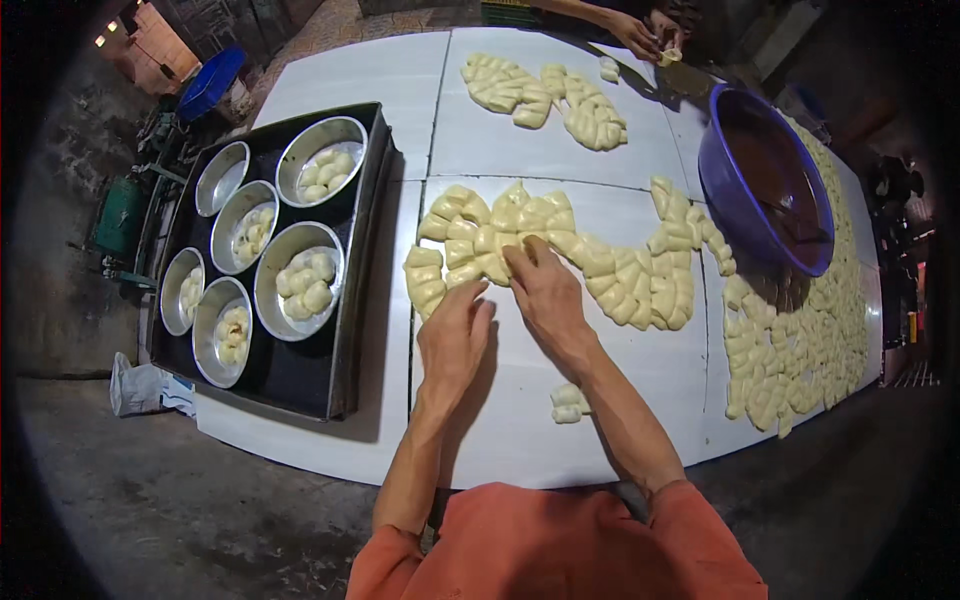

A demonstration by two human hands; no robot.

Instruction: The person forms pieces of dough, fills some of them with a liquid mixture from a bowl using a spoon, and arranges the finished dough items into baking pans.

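Observation:
Scored pale dough (635, 285) lies in irregular sheets of small pieces in the middle of the white table (355, 75). My right hand (545, 300) has its bent fingers closed on the near edge of this dough. Just left of it, my left hand (450, 340) is open, fingers curved beside the dough's lower left, thumb apart. A few loose pieces (568, 405) sit near my right forearm.
A black tray (338, 385) at left holds several round metal pans with dough pieces. At right are a purple basin (725, 190) of dark liquid and more dough (780, 370). A co-worker's hands (640, 35) handle dough at the far edge, behind another sheet (590, 120).

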